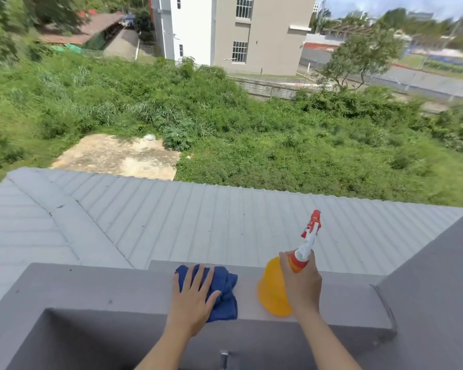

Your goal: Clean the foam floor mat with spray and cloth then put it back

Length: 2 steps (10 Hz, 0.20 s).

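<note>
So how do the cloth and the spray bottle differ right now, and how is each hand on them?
The blue cloth lies crumpled and flat; the orange spray bottle stands upright. The left hand rests open on the cloth; the right hand grips the bottle's neck. Both sit on the grey ledge.

— The cloth?
— Soft blue fabric, matt and crumpled.
— The spray bottle?
— Smooth orange plastic, slightly glossy.
— The ledge?
— Matt grey, probably painted concrete.
— The roof?
— Ribbed pale sheet metal.
</note>
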Tool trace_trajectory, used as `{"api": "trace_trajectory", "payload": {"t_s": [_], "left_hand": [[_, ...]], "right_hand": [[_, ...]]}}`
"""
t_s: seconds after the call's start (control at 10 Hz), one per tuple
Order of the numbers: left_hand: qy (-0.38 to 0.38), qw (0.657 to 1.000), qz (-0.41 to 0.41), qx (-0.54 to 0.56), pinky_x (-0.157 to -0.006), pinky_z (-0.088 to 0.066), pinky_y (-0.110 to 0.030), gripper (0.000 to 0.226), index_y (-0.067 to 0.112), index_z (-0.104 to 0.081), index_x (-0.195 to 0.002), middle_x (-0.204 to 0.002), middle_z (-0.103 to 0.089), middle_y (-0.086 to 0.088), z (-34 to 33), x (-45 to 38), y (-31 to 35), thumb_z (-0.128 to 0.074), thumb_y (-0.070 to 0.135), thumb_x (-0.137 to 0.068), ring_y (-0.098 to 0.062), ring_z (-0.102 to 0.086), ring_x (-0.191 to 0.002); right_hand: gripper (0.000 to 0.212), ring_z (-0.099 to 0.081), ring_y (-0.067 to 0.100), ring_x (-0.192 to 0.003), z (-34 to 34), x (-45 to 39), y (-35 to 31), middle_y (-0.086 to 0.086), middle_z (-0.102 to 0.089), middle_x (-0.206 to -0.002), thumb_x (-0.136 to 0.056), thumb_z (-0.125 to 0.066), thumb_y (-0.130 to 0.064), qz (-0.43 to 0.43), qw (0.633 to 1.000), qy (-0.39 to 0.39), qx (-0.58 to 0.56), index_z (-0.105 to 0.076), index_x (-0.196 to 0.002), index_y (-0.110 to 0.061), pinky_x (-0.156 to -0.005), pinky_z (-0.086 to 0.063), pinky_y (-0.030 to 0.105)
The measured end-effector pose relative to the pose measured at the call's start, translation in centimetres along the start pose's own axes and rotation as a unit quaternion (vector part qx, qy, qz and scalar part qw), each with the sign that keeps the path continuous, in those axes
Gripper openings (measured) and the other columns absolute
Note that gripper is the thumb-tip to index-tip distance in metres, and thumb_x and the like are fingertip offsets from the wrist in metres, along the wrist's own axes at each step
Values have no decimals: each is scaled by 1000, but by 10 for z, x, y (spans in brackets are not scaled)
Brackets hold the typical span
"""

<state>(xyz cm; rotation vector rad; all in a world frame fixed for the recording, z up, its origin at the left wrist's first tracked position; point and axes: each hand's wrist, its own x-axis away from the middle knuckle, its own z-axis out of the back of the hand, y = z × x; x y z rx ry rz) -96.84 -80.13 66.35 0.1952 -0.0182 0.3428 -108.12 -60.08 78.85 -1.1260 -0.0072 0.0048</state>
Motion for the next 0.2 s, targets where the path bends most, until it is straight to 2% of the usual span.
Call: {"api": "trace_trajectory", "payload": {"t_s": [0.1, 0.2], "left_hand": [[29, 999, 15, -4, -96, -28, -54, 59, 14, -40, -133, -130, -59, -13, 3, 1, -2, -6, 49, -99, -33, -39, -121], [10, 1000, 11, -9, -92, -37, -55, 60, 15, -43, -129, -127, -62, -12, 4, -2, -2, -4, 50, -99, -31, -40, -119]], "right_hand": [[27, -62, 21, -87, 1, 2, -3, -6, -64, -89, -88, -68, -38, -1, 1000, -6, 0, -53, -106, -25, -72, -47, 35], [54, -58, 21, -102, 8, 9, -2, -7, -60, -111, -85, -71, -44, 7, 999, -32, 8, -44, -129, -28, -86, -48, 38]]}}
